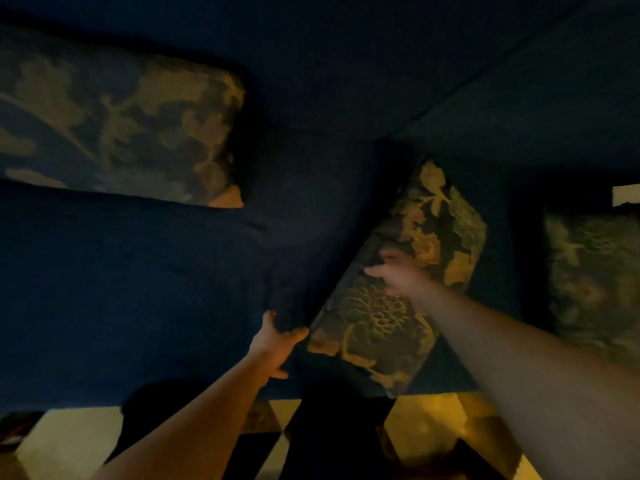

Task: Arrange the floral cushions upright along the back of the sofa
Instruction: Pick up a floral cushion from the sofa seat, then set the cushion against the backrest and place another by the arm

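The scene is dim. A floral cushion (pixel 408 289) lies tilted on the dark blue sofa seat (pixel 121 289), one corner pointing toward the sofa back (pixel 329 64). My right hand (pixel 398 271) rests on top of it with fingers over its left edge. My left hand (pixel 277 341) touches its lower left corner, fingers spread along the dark edge. A second floral cushion (pixel 114 123) leans upright against the sofa back at the left. A third floral cushion (pixel 595 282) sits at the right edge of the view.
The sofa turns a corner at the upper right (pixel 519 98). A floor of yellow and dark tiles (pixel 433 420) lies below the seat's front edge. A pale object (pixel 625 195) shows at the far right.
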